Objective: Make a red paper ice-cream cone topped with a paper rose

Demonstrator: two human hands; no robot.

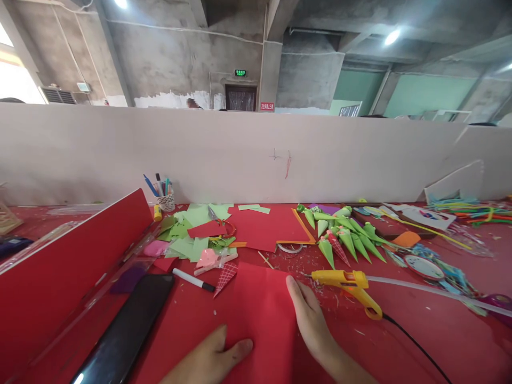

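Note:
A sheet of red paper (266,309) stands out at the bottom middle, close to me. My right hand (312,320) grips its right edge, fingers and thumb closed along that side near the top corner. At its lower left, my left hand (212,354) has its thumb laid over the paper; the other fingers are partly hidden. A red cone with a white grid pattern (226,277) lies by the paper's upper left corner. Right of my right hand, a yellow hot glue gun (350,288) rests on its side with a glue stick in its back.
A black phone (128,325), a marker (194,280) and an upright red board (80,272) are on the left. Green paper scraps (184,245) and a pen cup (165,201) lie behind. Green paper cones (352,237) and pipe cleaners (476,210) are right. A white partition (224,154) stands behind.

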